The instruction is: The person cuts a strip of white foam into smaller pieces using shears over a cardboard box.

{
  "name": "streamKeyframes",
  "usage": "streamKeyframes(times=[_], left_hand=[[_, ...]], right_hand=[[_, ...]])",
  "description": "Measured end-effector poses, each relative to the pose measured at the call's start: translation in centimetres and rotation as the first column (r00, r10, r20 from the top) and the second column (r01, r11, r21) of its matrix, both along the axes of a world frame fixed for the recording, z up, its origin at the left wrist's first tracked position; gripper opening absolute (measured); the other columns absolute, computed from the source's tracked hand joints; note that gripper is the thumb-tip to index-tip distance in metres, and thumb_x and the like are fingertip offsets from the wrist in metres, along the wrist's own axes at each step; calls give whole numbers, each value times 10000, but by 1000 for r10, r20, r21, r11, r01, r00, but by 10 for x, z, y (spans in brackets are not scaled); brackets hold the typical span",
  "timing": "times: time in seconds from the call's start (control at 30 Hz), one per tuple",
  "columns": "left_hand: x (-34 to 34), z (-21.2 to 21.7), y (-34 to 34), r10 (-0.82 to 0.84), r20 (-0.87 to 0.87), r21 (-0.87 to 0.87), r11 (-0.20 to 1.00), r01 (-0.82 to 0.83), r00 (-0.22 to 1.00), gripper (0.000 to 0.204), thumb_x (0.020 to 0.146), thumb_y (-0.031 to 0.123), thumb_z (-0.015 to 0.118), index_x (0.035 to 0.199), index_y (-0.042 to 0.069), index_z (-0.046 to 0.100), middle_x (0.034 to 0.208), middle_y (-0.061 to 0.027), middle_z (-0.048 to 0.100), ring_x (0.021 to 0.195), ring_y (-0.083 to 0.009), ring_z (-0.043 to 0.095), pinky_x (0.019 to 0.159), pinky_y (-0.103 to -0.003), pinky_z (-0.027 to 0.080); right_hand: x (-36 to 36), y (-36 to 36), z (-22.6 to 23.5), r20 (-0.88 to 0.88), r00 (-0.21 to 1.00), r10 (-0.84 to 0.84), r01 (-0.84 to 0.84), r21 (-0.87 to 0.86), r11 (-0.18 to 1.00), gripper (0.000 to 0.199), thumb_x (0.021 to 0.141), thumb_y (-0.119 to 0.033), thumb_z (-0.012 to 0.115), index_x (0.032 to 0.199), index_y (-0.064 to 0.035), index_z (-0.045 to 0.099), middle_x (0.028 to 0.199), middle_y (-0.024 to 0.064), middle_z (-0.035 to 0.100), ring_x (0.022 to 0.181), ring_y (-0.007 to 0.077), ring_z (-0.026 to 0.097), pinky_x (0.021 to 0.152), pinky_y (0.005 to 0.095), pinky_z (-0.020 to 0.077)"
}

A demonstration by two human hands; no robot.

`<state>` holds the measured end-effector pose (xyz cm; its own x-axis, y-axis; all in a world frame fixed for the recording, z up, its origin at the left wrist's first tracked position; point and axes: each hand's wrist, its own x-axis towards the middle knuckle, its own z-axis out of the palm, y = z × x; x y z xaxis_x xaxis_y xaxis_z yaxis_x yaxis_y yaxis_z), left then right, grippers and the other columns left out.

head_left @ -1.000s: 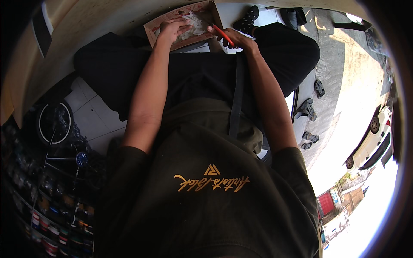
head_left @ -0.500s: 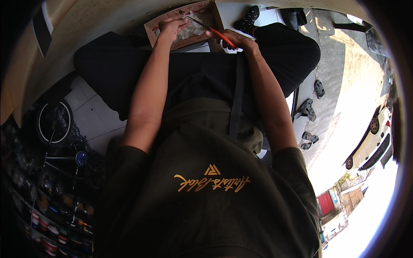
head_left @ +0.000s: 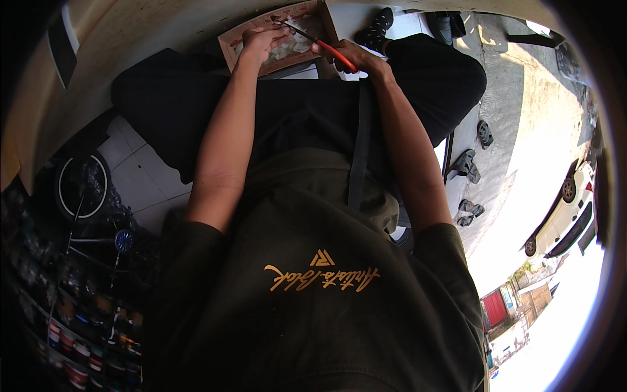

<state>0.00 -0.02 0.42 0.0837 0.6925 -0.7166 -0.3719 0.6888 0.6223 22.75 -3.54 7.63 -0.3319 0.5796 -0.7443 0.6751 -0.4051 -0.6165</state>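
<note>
Sandals (head_left: 471, 164) and a bicycle wheel (head_left: 81, 186) flank the seated legs — the left hand (head_left: 261, 40) presses into the cardboard box (head_left: 279, 32), the right hand (head_left: 356, 57) grips red-handled pliers (head_left: 317, 42) reaching into it.

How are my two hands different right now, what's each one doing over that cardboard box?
The left hand rests with bare fingers spread down inside the cardboard box, on the pale pieces there. The right hand sits outside the box's near edge, closed around the red handles of a slim tool. The left holds no tool; the right aims the tool's dark tip into the box. Both reach forward over the lap.
</note>
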Motion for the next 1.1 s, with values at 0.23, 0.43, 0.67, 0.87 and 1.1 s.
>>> streamKeyframes(times=[0.23, 0.43, 0.67, 0.87, 1.1], left_hand=[[-3, -9, 2, 53, 70, 0, 999, -53, 996, 202, 726, -165, 618, 893, -159, 504, 895, -206, 587, 794, -322, 646, 741, -386, 604], [-4, -17, 3, 57, 109, -20, 998, -55, 992, 222, 734, -164, 612, 920, -160, 490, 893, -199, 582, 803, -325, 644, 750, -376, 602], [-2, -9, 0, -47, 27, -81, 995, 49, 999, 257, 803, -90, 583, 1042, -129, 497, 992, -202, 593, 901, -300, 626, 841, -322, 561], [-8, -23, -1, -3, -121, -141, 990, -14, 993, 177, 794, -88, 576, 942, -167, 520, 994, -269, 580, 838, -348, 639, 745, -408, 588], [-15, -64, -9, -326, -436, -409, 902, 138, 839, 298, 807, 32, 590, 1064, -112, 543, 1048, -248, 585, 954, -385, 601, 765, -501, 538]], right_hand=[[-1, 1, -7, -23, 998, -58, 58, -8, 998, 689, 694, -718, 576, 583, -38, 548, 435, 3, 367, 408, 108, 401, 418, 314, 311], [3, 0, -11, -80, 995, 51, -42, 106, 993, 633, 774, -635, 559, 619, -21, 561, 420, 25, 392, 390, 122, 450, 421, 324, 364], [18, -2, -43, -19, 999, 32, -31, 73, 997, 766, 710, -757, 498, 651, 1, 587, 447, 60, 421, 417, 148, 456, 442, 325, 374], [25, -2, -38, 93, 995, 48, -51, 37, 998, 850, 684, -805, 457, 677, 28, 624, 464, 84, 455, 441, 179, 495, 465, 338, 402], [40, -12, -80, 254, 937, 241, -327, 388, 862, 602, 822, -49, 591, 1310, -308, 353, 554, 134, 493, 434, 239, 511, 444, 392, 426]])
